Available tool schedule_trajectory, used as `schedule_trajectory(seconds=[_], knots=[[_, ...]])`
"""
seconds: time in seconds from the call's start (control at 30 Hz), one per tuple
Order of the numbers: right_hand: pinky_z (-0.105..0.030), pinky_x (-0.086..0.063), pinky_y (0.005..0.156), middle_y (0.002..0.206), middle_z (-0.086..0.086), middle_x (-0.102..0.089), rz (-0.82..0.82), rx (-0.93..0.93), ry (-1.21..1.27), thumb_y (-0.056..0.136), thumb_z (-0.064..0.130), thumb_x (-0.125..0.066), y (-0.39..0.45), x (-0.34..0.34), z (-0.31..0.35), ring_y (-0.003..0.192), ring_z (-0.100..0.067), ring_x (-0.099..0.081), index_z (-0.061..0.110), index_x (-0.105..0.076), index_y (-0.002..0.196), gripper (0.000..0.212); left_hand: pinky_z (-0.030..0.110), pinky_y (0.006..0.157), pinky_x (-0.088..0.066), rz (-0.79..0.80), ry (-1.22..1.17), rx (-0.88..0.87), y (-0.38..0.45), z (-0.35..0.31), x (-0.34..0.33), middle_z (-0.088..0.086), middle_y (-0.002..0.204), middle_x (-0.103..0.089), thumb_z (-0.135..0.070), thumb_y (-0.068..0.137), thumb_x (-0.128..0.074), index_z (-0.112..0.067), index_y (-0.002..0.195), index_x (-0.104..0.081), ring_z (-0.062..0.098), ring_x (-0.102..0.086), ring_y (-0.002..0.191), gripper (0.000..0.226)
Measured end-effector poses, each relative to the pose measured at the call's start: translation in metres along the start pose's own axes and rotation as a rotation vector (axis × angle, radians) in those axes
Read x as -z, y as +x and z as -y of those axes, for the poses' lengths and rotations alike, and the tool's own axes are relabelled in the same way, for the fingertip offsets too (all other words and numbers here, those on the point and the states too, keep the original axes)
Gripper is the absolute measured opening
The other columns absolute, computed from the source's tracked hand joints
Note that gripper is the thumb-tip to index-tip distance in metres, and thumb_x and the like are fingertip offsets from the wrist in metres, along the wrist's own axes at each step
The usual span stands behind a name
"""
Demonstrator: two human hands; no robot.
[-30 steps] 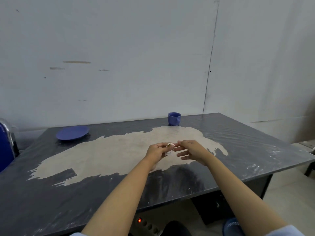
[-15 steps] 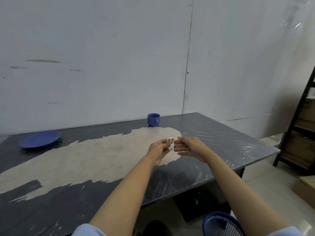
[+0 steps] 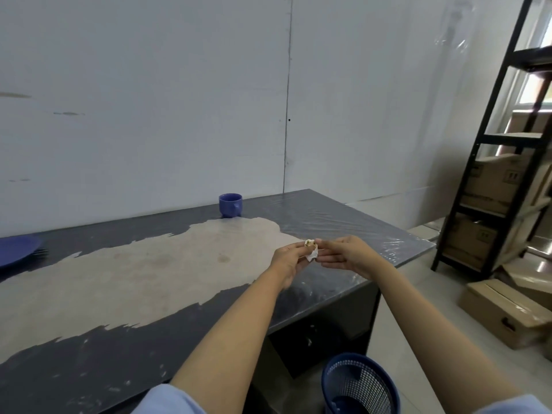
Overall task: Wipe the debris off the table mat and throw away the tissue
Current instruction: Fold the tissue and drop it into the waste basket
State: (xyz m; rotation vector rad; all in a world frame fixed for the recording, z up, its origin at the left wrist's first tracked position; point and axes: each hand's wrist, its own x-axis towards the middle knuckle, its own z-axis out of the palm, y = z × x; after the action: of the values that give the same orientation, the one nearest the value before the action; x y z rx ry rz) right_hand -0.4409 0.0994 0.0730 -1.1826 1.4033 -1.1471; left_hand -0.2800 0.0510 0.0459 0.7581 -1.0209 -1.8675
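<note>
- The plate [image 3: 16,250] is cut off by the left edge of the view, far to the left of the tissue; the wastebasket [image 3: 360,383] is cut off at the bottom edge, below and a little right of the tissue.
- What the specks on the tissue [image 3: 311,251] are is too small to tell.
- The left hand [image 3: 288,261] has its fingers curled and pinches the tissue at its fingertips.
- The right hand [image 3: 346,253] meets the tissue from the right; its thumb and forefinger touch the top of it, while the other fingers lie nearly straight beneath.
- The tissue is a small crumpled white wad with a brownish, speckled top, held in the air above the right part of the tabletop [image 3: 343,222].
- A blue cup [image 3: 230,205] stands behind and left of the tissue, at the tabletop's far edge.
</note>
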Motion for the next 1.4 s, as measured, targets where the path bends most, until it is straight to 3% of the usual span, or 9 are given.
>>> schedule_trajectory(seconds=[0.17,0.37,0.5,0.6,0.73,0.93,1.2,1.27,1.4], knots=[[-0.032,-0.060,0.075,0.104,-0.008,-0.076,-0.035,-0.075,-0.146,0.087,0.051,-0.064,-0.016,0.044,-0.002,0.092,-0.024,-0.074,0.012,-0.071,0.108,0.045,0.017,0.071,-0.058,0.054,-0.029,0.050,0.000,0.021,-0.026,0.009,0.095,-0.069,0.004,0.088,-0.063,0.010,0.122,-0.059,0.015,-0.066,0.085,0.035],[-0.031,-0.060,0.075,0.106,-0.009,-0.075,-0.037,-0.114,-0.159,0.086,0.046,-0.067,-0.038,0.076,-0.007,0.095,-0.024,-0.073,0.009,-0.071,0.111,0.044,0.016,0.070,-0.058,0.104,-0.017,0.084,0.001,0.046,-0.055,0.008,0.094,-0.068,0.003,0.089,-0.061,0.009,0.123,-0.058,0.014,-0.065,0.083,0.035],[-0.031,-0.060,0.074,0.105,-0.011,-0.076,-0.029,-0.125,-0.121,0.084,0.039,-0.071,-0.050,0.087,-0.014,0.096,-0.025,-0.073,0.007,-0.069,0.112,0.042,0.015,0.066,-0.057,0.159,-0.003,0.112,-0.002,0.061,-0.066,0.006,0.092,-0.070,0.000,0.089,-0.062,0.002,0.112,-0.064,0.009,-0.069,0.076,0.023],[-0.030,-0.060,0.073,0.103,-0.013,-0.076,-0.028,-0.146,-0.112,0.084,0.033,-0.073,-0.055,0.094,-0.024,0.095,-0.026,-0.074,0.004,-0.070,0.112,0.040,0.017,0.068,-0.058,0.160,0.013,0.125,-0.006,0.073,-0.072,0.007,0.093,-0.069,0.001,0.088,-0.063,0.006,0.120,-0.060,0.011,-0.069,0.077,0.032],[-0.029,-0.060,0.074,0.100,-0.013,-0.076,-0.015,-0.180,-0.128,0.083,0.024,-0.075,-0.057,0.106,-0.040,0.093,-0.024,-0.074,0.005,-0.072,0.108,0.032,0.017,0.069,-0.059,0.149,0.046,0.131,-0.011,0.091,-0.077,0.009,0.094,-0.069,0.000,0.087,-0.065,-0.003,0.100,-0.062,0.016,-0.067,0.085,0.013],[-0.028,-0.059,0.077,0.110,-0.013,-0.074,0.044,-0.231,-0.106,0.071,0.024,-0.081,-0.062,0.129,-0.059,0.103,-0.024,-0.071,0.007,-0.073,0.108,0.041,0.030,0.088,-0.057,0.067,0.212,0.027,-0.015,0.108,-0.083,0.015,0.105,-0.067,-0.006,0.083,-0.073,-0.007,0.095,-0.062,0.026,-0.067,0.103,0.017],[-0.026,-0.059,0.074,0.110,-0.013,-0.074,0.073,-0.308,-0.055,0.068,0.022,-0.081,-0.063,0.138,-0.083,0.101,-0.021,-0.072,0.008,-0.077,0.102,0.036,0.013,0.067,-0.053,-0.060,0.429,-0.200,-0.025,0.144,-0.087,0.003,0.096,-0.067,-0.020,0.086,-0.070,-0.007,0.104,-0.064,0.008,-0.063,0.083,0.023],[-0.027,-0.059,0.075,0.110,-0.012,-0.074,0.075,-0.331,-0.049,0.070,0.022,-0.080,-0.064,0.140,-0.091,0.101,-0.019,-0.072,0.008,-0.076,0.103,0.036,0.012,0.065,-0.054,-0.064,0.358,-0.161,-0.027,0.156,-0.088,-0.001,0.092,-0.065,-0.026,0.087,-0.068,-0.008,0.105,-0.063,0.006,-0.063,0.081,0.026],[-0.029,-0.060,0.076,0.108,-0.010,-0.075,0.027,-0.377,-0.043,0.080,0.019,-0.075,-0.063,0.139,-0.114,0.098,-0.019,-0.073,0.006,-0.073,0.109,0.032,0.025,0.079,-0.059,-0.040,0.257,0.000,-0.023,0.173,-0.081,0.004,0.100,-0.064,-0.025,0.086,-0.070,-0.006,0.110,-0.059,0.013,-0.066,0.090,0.033]])
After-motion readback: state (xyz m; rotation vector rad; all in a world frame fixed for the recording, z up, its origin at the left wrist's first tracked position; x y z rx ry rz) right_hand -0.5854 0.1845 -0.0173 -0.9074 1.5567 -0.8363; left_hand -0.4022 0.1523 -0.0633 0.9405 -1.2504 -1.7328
